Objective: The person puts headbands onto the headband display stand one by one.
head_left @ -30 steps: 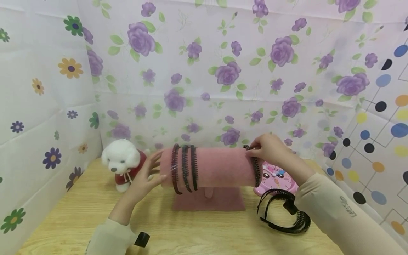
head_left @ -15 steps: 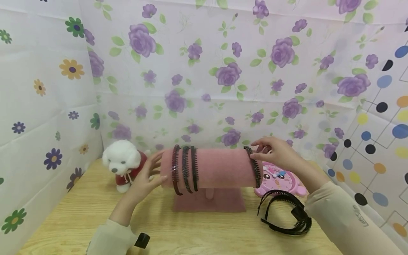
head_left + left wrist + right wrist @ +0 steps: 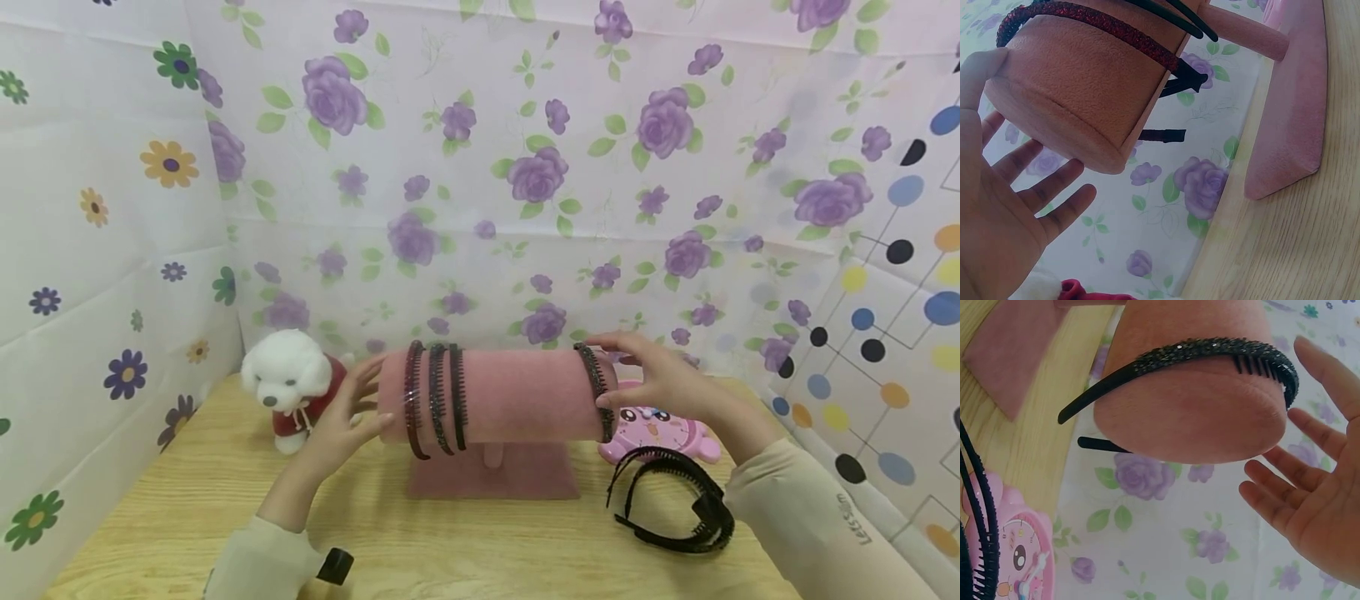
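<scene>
A pink plush roll (image 3: 517, 396) on a stand lies crosswise in the middle of the head view. Near its left end it carries a dark red glitter headband (image 3: 411, 404), a dark glittery headband (image 3: 437, 404) and a plain black toothed headband (image 3: 456, 392). A black sparkly headband (image 3: 1210, 347) sits around the right end, its tips sticking out past the roll. My left hand (image 3: 341, 425) rests against the roll's left end, fingers spread. My right hand (image 3: 667, 385) is beside the right end with fingers extended, the fingertips close to the sparkly headband; contact is hard to tell.
Several black headbands (image 3: 678, 546) lie together on the wooden table (image 3: 450, 550) at front right. Behind them stands a pink cartoon clock (image 3: 648, 437), partly covered by my right hand. A white plush dog (image 3: 283, 367) in red sits at left. Floral cloth (image 3: 480, 167) hangs behind.
My right hand has let go of the sparkly headband, its fingers opening and shifting slightly right and down. That headband stays on the roll. My left hand has kept its place.
</scene>
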Demonstrator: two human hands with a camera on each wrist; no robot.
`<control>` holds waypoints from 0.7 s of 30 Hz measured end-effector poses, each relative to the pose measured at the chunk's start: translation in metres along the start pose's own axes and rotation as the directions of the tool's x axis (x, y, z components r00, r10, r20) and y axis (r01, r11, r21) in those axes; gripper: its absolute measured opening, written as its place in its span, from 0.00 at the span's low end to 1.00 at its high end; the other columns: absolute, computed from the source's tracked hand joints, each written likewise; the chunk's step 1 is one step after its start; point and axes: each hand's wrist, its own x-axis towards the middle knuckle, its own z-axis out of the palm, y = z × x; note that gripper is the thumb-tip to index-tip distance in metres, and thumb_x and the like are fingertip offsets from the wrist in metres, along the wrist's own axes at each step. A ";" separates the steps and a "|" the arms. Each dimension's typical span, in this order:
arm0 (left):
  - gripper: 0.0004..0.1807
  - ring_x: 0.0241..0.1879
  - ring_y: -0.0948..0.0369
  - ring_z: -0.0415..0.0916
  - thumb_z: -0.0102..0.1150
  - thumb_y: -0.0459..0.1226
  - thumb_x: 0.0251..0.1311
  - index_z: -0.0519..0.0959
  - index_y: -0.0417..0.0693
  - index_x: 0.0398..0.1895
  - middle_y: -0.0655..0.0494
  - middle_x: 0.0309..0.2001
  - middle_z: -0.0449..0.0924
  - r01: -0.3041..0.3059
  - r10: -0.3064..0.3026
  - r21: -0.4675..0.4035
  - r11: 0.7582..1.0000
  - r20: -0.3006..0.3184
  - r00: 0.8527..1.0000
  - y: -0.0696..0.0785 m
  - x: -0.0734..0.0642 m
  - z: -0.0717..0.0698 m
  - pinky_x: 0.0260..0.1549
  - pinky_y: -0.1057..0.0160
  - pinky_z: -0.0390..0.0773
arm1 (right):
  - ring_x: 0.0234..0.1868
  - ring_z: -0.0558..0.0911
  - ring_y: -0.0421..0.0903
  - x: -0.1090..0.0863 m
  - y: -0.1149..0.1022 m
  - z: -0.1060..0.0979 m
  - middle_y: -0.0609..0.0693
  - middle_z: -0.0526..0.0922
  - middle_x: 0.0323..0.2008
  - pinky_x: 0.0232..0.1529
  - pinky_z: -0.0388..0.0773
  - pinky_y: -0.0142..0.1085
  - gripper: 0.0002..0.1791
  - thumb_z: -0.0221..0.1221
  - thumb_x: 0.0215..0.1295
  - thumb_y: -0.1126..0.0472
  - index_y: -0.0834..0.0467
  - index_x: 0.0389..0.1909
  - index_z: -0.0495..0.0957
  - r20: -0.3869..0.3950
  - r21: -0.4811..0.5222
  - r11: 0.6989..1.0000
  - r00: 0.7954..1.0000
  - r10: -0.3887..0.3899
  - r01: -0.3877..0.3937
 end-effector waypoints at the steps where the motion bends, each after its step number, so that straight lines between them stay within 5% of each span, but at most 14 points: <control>1: 0.42 0.61 0.36 0.64 0.57 0.32 0.61 0.48 0.56 0.75 0.38 0.73 0.52 0.003 -0.003 0.002 1.000 -0.001 1.000 0.000 0.000 0.000 0.50 0.34 0.72 | 0.67 0.66 0.57 0.000 0.001 0.001 0.54 0.66 0.68 0.65 0.63 0.59 0.43 0.70 0.52 0.50 0.50 0.69 0.63 0.006 0.005 1.000 1.000 -0.010 0.010; 9: 0.41 0.61 0.35 0.65 0.57 0.32 0.61 0.48 0.52 0.75 0.39 0.73 0.53 0.008 -0.008 0.008 1.000 0.001 1.000 0.000 0.000 0.000 0.49 0.33 0.71 | 0.75 0.51 0.61 -0.003 0.008 0.003 0.50 0.54 0.76 0.65 0.56 0.67 0.48 0.72 0.49 0.47 0.44 0.71 0.60 0.068 0.034 0.999 0.998 0.009 -0.011; 21: 0.41 0.61 0.37 0.65 0.57 0.31 0.61 0.49 0.52 0.75 0.39 0.73 0.54 -0.013 0.013 0.002 1.000 -0.002 1.000 0.001 0.000 0.000 0.50 0.36 0.73 | 0.70 0.62 0.61 -0.002 0.012 0.006 0.52 0.57 0.74 0.60 0.66 0.62 0.53 0.72 0.44 0.41 0.42 0.71 0.56 0.078 -0.019 0.999 0.996 0.030 -0.028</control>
